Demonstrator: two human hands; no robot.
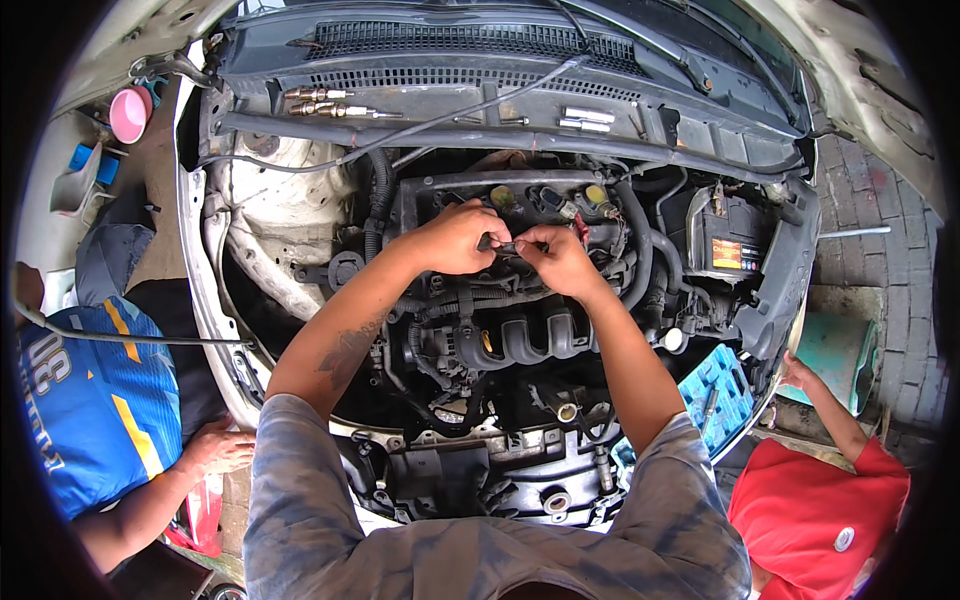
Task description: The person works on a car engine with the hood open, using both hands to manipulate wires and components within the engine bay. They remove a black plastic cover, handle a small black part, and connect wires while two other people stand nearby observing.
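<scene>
Over the top of the engine (540, 325), both of my hands meet at a small dark piece (496, 243), probably a connector, though too small to tell. My left hand (460, 240) has its fingers curled on it. My right hand (556, 258) pinches it from the right with thumb and finger. Around them are engine parts with hoses and yellow-topped pieces (600, 196). Several spark plugs (325, 108) and a few silver sockets (586, 120) lie on the ledge below the windshield.
A battery (722, 240) sits at the right, with a blue tool case (715, 395) below it. A co-worker in blue (100, 400) is at the left edge and another in red (810, 510) is at the right. The raised hood (870, 70) frames the top corners.
</scene>
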